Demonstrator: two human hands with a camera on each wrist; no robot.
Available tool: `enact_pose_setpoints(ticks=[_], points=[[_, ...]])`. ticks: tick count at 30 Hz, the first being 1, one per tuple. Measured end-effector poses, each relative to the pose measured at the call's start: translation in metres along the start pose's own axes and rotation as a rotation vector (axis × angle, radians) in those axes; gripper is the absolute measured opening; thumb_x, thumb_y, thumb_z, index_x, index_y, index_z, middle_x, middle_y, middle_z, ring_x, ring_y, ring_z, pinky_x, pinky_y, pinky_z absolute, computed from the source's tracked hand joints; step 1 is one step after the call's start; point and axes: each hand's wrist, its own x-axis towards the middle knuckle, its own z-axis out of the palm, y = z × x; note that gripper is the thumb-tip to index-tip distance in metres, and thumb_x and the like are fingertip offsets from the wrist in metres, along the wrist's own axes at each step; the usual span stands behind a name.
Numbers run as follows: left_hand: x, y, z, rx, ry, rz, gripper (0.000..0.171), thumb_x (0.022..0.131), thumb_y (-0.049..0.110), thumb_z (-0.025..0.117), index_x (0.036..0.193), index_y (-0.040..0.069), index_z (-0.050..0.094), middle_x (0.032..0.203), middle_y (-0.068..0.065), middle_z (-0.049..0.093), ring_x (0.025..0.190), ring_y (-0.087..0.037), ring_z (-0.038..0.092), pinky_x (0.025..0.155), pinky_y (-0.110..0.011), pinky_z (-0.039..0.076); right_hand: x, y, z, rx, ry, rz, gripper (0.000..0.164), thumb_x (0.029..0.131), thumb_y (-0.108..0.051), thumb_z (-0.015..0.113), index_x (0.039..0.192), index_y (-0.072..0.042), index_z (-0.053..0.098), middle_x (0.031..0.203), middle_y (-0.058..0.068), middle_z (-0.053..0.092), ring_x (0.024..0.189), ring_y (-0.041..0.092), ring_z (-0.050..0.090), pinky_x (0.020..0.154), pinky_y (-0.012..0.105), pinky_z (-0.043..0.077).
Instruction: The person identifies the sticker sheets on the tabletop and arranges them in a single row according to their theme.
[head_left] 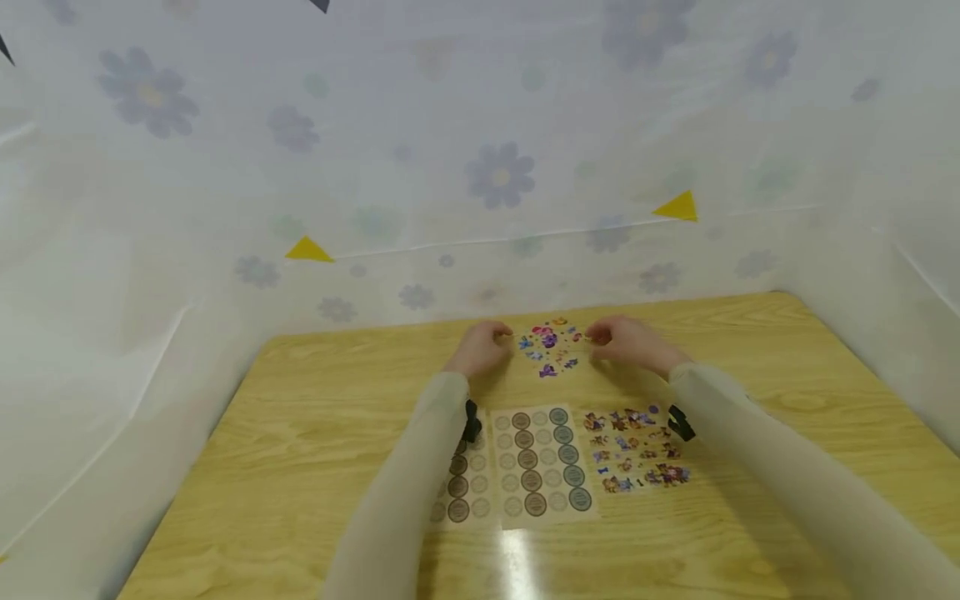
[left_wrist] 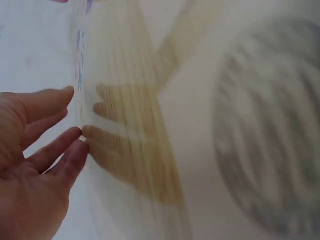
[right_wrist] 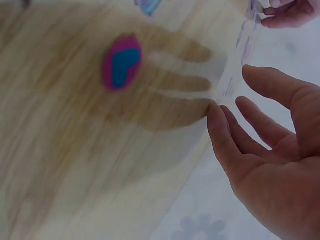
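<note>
A clear sticker sheet (head_left: 551, 348) with small colourful stickers lies at the far middle of the wooden table (head_left: 315, 417). My left hand (head_left: 491, 340) is at its left edge and my right hand (head_left: 606, 337) at its right edge. In the left wrist view, the left hand (left_wrist: 75, 137) has nearly straight fingers, and their tips touch the edge of the sheet (left_wrist: 120, 165). The right wrist view shows the right hand (right_wrist: 225, 107) with straight fingers meeting the sheet (right_wrist: 150, 130) the same way. A pink and blue heart sticker (right_wrist: 121, 61) is on it.
Nearer me lie a sheet of round brown and green seals (head_left: 532, 467) and a sheet of cartoon stickers (head_left: 633, 450), side by side. White sheeting printed with flowers (head_left: 498, 175) walls in the table on three sides.
</note>
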Motion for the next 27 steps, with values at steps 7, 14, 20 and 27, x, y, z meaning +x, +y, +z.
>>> enact_pose_setpoints(ticks=[7, 14, 20, 27], points=[[0.012, -0.008, 0.008, -0.100, 0.016, -0.021, 0.048, 0.088, 0.012, 0.075, 0.134, 0.008, 0.060, 0.133, -0.009, 0.058, 0.123, -0.024, 0.053, 0.104, -0.039, 0.042, 0.010, -0.010, 0.012, -0.013, 0.036, 0.051, 0.050, 0.087, -0.009, 0.072, 0.130, 0.010, 0.055, 0.118, 0.023, 0.060, 0.109, 0.036, 0.055, 0.097, 0.051, 0.044], [0.017, -0.004, 0.013, -0.102, 0.009, 0.001, 0.051, 0.085, 0.007, 0.075, 0.134, 0.007, 0.059, 0.127, -0.010, 0.060, 0.116, -0.024, 0.054, 0.098, -0.039, 0.046, 0.011, -0.011, 0.017, -0.003, 0.067, 0.076, 0.055, 0.088, -0.008, 0.071, 0.134, 0.014, 0.049, 0.122, 0.028, 0.057, 0.113, 0.040, 0.053, 0.099, 0.052, 0.043], [0.017, 0.000, 0.015, -0.131, -0.019, -0.009, 0.057, 0.085, 0.001, 0.071, 0.140, 0.007, 0.054, 0.129, -0.011, 0.058, 0.116, -0.025, 0.054, 0.096, -0.039, 0.047, 0.013, -0.008, 0.017, 0.012, 0.061, 0.089, 0.053, 0.087, -0.007, 0.071, 0.133, 0.012, 0.051, 0.121, 0.026, 0.058, 0.112, 0.039, 0.054, 0.098, 0.051, 0.044], [0.016, -0.003, 0.015, -0.248, -0.046, 0.024, 0.062, 0.085, -0.009, 0.060, 0.142, 0.012, 0.047, 0.119, -0.013, 0.054, 0.099, -0.023, 0.052, 0.079, -0.034, 0.045, 0.012, -0.006, 0.019, 0.053, 0.058, 0.070, 0.049, 0.089, -0.006, 0.069, 0.133, 0.010, 0.053, 0.123, 0.026, 0.058, 0.113, 0.039, 0.053, 0.099, 0.052, 0.044]])
